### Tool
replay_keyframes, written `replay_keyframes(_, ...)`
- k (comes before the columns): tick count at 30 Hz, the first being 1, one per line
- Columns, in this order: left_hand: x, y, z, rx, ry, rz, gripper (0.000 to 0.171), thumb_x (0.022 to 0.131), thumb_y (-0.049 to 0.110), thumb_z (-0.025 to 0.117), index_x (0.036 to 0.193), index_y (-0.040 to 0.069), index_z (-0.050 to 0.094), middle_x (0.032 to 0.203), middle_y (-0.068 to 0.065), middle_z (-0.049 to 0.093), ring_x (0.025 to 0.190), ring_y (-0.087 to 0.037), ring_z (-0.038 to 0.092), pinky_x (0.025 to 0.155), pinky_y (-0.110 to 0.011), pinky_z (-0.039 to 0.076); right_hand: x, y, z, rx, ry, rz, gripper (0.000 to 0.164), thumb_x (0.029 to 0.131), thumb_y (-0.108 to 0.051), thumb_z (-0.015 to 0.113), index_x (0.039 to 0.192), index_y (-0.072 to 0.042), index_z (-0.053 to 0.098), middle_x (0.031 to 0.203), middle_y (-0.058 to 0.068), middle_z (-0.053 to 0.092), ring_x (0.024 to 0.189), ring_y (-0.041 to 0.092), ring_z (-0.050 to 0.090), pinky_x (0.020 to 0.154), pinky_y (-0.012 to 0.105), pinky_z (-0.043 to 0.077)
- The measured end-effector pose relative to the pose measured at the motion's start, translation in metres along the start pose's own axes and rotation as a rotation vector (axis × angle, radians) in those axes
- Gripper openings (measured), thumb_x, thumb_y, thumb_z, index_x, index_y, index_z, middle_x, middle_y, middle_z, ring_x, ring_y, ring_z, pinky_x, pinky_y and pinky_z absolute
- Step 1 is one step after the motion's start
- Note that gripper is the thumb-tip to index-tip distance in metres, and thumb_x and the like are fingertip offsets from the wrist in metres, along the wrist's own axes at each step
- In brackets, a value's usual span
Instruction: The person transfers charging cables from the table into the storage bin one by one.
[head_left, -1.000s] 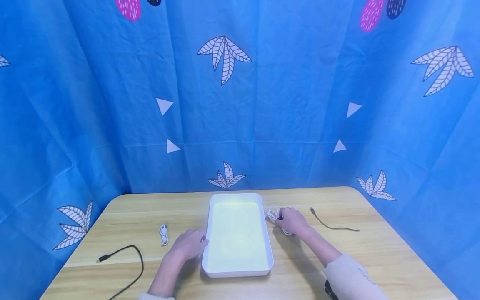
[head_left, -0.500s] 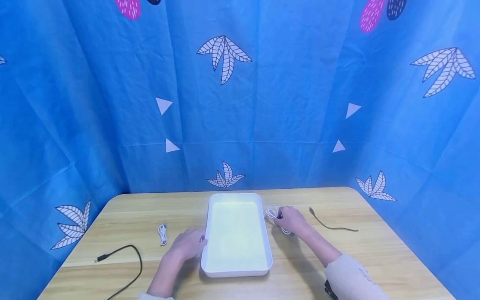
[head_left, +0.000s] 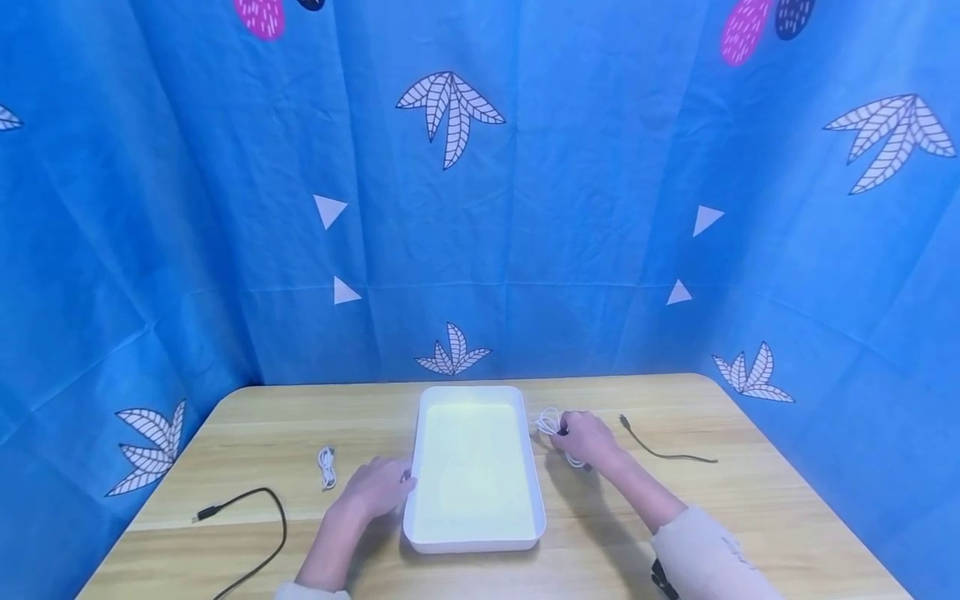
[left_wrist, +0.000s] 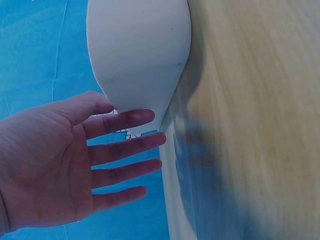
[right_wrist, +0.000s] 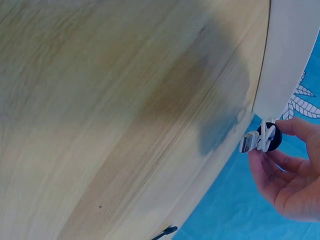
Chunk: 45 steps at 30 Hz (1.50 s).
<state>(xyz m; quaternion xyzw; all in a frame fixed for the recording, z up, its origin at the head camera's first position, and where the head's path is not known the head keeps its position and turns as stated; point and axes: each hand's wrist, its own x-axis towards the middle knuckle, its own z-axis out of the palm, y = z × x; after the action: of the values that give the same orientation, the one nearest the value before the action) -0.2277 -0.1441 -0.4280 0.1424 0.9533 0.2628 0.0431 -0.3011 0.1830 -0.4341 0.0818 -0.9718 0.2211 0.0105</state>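
Note:
My left hand [head_left: 378, 487] is at the left side of a shallow white tray [head_left: 476, 546]. In the left wrist view its thumb and index finger [left_wrist: 142, 117] pinch the tray's rim, while the other fingers stretch out straight beside it. My right hand [head_left: 588, 437] is just right of the tray, pinching a coiled white USB cable [head_left: 547, 423] between thumb and fingers. A metal USB plug [right_wrist: 246, 143] and a round black piece [right_wrist: 275, 137] on the coil show in the right wrist view.
Left of the tray lie a small bundled white cable [head_left: 327, 468] and a long black cable [head_left: 279, 504]. A short dark cable [head_left: 663, 454] lies to the right. The wooden table [head_left: 247, 433] ends at a blue patterned curtain [head_left: 570, 208].
The right hand and the coiled white cable have shifted very slightly to the right, away from the tray. The left hand keeps its place at the rim.

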Motion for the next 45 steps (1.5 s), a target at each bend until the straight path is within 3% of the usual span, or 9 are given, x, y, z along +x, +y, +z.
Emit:
replay_keyframes(15, -0.001, 0.003, -0.004, -0.024, 0.003, -0.058, 0.009, 0.09, 0.013, 0.053, 0.084, 0.01, 0.059, 0.063, -0.001, 0.046, 0.057, -0.016, 0.044, 0.053, -0.03, 0.039, 0.0, -0.004, -0.007, -0.018, 0.0, 0.016, 0.018, 0.08, -0.021, 0.067, 0.075, -0.007, 0.058, 0.061, 0.002, 0.052, 0.041, 0.015, 0.049, 0.039, 0.028, 0.041)
replay_keyframes(33, 0.0, 0.006, -0.004, -0.002, 0.006, -0.037, 0.011, 0.089, 0.012, 0.054, 0.08, 0.01, 0.058, 0.063, 0.0, 0.045, 0.056, -0.015, 0.043, 0.052, -0.029, 0.038, -0.003, -0.007, -0.013, -0.001, -0.006, 0.029, 0.02, 0.082, -0.023, 0.067, 0.077, -0.005, 0.059, 0.062, 0.003, 0.053, 0.037, 0.015, 0.05, 0.034, 0.027, 0.041)
replay_keyframes(45, 0.001, 0.009, -0.004, 0.021, -0.013, -0.063, 0.009, 0.089, 0.012, 0.055, 0.081, 0.009, 0.059, 0.064, -0.001, 0.045, 0.058, -0.016, 0.044, 0.053, -0.029, 0.039, -0.007, -0.011, -0.019, 0.024, -0.009, 0.002, 0.015, 0.081, -0.018, 0.064, 0.082, -0.004, 0.06, 0.061, 0.002, 0.054, 0.037, 0.014, 0.051, 0.034, 0.026, 0.041)
